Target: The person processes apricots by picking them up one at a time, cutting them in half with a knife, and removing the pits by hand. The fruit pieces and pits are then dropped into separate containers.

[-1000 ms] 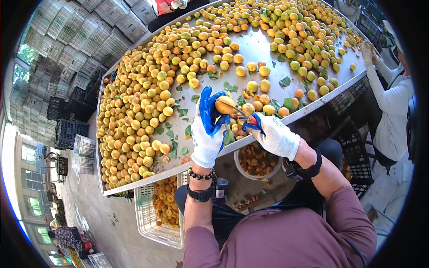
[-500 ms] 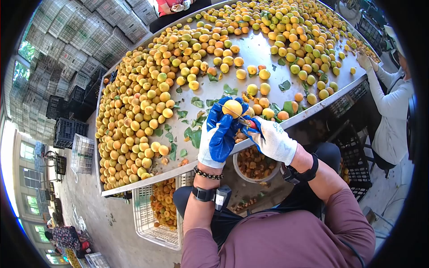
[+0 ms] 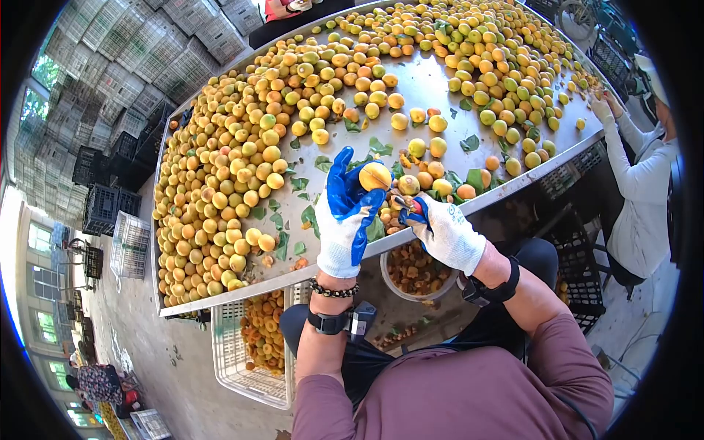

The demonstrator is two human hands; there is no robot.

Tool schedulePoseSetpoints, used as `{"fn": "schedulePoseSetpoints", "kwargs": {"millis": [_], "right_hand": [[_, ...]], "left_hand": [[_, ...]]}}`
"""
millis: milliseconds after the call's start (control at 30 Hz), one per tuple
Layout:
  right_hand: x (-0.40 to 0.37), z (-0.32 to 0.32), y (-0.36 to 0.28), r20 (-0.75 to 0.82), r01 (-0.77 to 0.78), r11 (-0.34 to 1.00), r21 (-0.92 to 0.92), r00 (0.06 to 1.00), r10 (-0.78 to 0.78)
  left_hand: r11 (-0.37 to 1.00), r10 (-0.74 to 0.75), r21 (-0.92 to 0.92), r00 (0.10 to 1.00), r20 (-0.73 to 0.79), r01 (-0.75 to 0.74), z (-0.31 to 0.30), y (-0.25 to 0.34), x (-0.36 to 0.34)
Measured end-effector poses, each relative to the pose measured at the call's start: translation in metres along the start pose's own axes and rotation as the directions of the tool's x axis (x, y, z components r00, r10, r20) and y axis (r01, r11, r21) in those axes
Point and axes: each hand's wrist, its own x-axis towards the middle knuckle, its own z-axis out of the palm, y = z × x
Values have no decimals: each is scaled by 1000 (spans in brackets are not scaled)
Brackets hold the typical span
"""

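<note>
My left hand [image 3: 345, 209], in a white glove with a blue coated palm, holds a yellow apricot [image 3: 375, 176] above the table's near edge. A dark line, like a cut, runs across the fruit. Some of the left fingers stretch up and away from it. My right hand [image 3: 446, 229], gloved the same way, is closed round a small knife [image 3: 416, 207] with a red handle. Its short blade points toward the left hand, apart from the apricot. Below the hands, fruit scraps and green leaves [image 3: 375, 229] lie along the metal table [image 3: 411, 77].
Apricots [image 3: 220, 183] are heaped across the table. Under its edge stand a white bucket [image 3: 386, 273] of fruit pieces and a pale crate [image 3: 229, 352] of apricot halves. A co-worker [image 3: 642, 176] works at the right. Stacked crates [image 3: 132, 44] line the back left.
The knife has come away from the apricot, moving right and down. My left fingers have opened out partly, with the apricot still held and its cut line facing up.
</note>
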Motion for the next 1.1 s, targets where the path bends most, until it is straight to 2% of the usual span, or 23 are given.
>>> {"fn": "schedulePoseSetpoints", "kwargs": {"millis": [100, 167, 200, 267, 333, 400, 433, 500, 533, 600, 633, 667, 733, 867, 967, 1033, 1100], "right_hand": [[0, 4, 0, -10, -22, 1000, -7, 1000, 22], [2, 2, -3, 14, -43, 999, 6, 999, 43], [3, 1, -4, 36, -64, 998, 18, 997, 63], [4, 0, -2, 41, -59, 998, 9, 997, 58], [5, -1, 0, 46, -54, 999, 0, 997, 54], [5, -1, 1, 14, -38, 999, -30, 999, 39], [5, -2, 0, 14, -37, 999, -31, 999, 37], [6, -4, -3, -19, 14, 993, 114, 1000, -12], [6, -4, -3, -21, 18, 993, 113, 1000, -15], [7, 2, 2, -151, 180, 970, 166, 976, -155], [7, 3, 7, -117, 147, 979, 139, 984, -132], [7, 3, 7, -115, 152, 979, 136, 984, -137], [6, 3, 3, -88, 118, 991, 56, 990, -113], [7, 7, -3, -111, 139, 989, 55, 985, -133], [8, 9, -5, -105, 135, 987, 85, 986, -126], [7, 8, -7, -68, 98, 994, 55, 993, -94], [9, 5, -8, -42, 87, 994, 66, 996, -84]], "left_hand": [[997, 50, 66, 999, 3, -50, 3, 5, -2], [944, 93, 317, 996, 9, -91, 5, 5, -3], [944, 93, 316, 996, 8, -91, 5, 4, -4], [868, 174, 462, 983, 62, -183, 6, 1, -5], [851, 189, 486, 979, 75, -201, 6, -1, -5], [752, 231, 617, 969, 83, -232, 10, 1, -7], [752, 232, 617, 969, 83, -233, 13, 2, -6], [957, 186, 228, 983, -3, -180, 19, 2, -5], [956, 189, 228, 982, -2, -184, 20, 1, -5], [996, 21, -93, 999, 48, -16, 18, -8, -5], [997, -34, 66, 993, 114, 27, 16, -12, -4], [992, -65, 116, 989, 135, 49, 14, -16, -8], [996, -79, 45, 991, 104, 75, 16, -20, -9], [993, -117, 23, 991, 60, 116, 18, -9, -11], [995, -93, 49, 995, 36, 91, 12, -6, -10], [981, 48, 185, 995, 82, -62, 1, -3, -6], [968, 43, 243, 997, 69, -59, -1, 2, -7]]}}
